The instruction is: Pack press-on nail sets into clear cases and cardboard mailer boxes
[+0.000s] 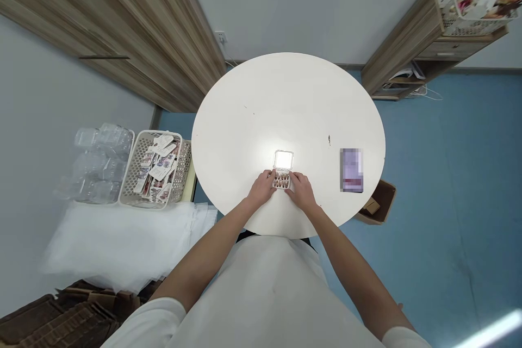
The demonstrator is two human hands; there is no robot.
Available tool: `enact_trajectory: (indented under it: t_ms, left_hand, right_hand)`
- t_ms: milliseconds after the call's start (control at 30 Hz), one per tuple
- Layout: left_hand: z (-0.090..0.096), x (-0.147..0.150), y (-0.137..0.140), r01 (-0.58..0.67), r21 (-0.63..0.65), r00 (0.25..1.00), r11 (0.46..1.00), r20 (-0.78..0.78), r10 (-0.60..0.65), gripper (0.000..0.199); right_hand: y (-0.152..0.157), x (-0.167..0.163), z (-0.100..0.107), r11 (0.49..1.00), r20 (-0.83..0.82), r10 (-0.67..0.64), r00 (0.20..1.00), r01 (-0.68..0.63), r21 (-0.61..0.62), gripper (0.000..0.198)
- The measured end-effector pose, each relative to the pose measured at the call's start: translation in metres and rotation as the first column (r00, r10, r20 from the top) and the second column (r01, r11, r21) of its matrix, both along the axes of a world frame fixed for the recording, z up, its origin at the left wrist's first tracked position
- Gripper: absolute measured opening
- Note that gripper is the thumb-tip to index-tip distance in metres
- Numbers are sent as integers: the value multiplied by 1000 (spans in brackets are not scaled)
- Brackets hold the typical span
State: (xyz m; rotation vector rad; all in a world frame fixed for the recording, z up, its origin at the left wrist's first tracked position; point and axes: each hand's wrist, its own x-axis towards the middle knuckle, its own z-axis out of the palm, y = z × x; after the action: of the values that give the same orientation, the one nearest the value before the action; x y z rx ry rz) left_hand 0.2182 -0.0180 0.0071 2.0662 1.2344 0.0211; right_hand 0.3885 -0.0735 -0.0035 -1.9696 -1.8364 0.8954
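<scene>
On the white table, close to its front edge, lies a small clear case [281, 185] with its lid [284, 159] raised and tipped back, away from me. Rows of small brown, shiny pieces that look like press-on nails [281, 178] fill the case. My left hand [262, 188] grips the left side, fingers bent around the edge. On the opposite side my right hand [300, 190] holds the case the same way, its thumb near the front corner. Both palms rest at table height.
The round white table [285, 92] bears a blurred purple item [351, 170] at right. To the left stand a white basket [136, 196] of carded nail sets and clear plastic containers [98, 163]. A cardboard box [383, 201] sits on the floor beyond the table's right edge.
</scene>
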Motion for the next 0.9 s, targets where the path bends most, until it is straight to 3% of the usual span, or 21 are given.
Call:
enact_trajectory:
  t_ms: [100, 233, 367, 467, 600, 767, 900]
  left_hand:
    - [-3, -2, -5, -60, -27, 996, 998, 67, 62, 69]
    - [-5, -2, -14, -216, -141, 957, 966, 164, 238, 69]
    - [-4, -2, -17, -377, -284, 887, 882, 163, 432, 52]
    - [2, -10, -17, -435, -423, 808, 795, 206, 551, 39]
    - [17, -29, -18, -435, -557, 691, 708, 298, 659, 30]
    - [44, -53, -20, -423, -552, 648, 719, 370, 665, 29]
    - [63, -76, -22, -247, -678, 598, 692, 455, 660, 37]
  right_hand:
    - [-4, -3, 1, 998, -37, -62, 997, 62, -9, 62]
    - [-9, -13, 1, 969, -222, -242, 945, 223, -107, 68]
    - [-9, -25, 4, 888, -362, -455, 814, 383, -255, 64]
    - [-10, -34, 14, 884, -444, -464, 766, 371, -285, 58]
    - [-22, -51, 36, 904, -545, -428, 721, 339, -261, 57]
    - [-35, -76, 57, 899, -651, -421, 632, 383, -211, 57]
    - [-34, -90, 72, 893, -737, -411, 536, 401, -205, 57]
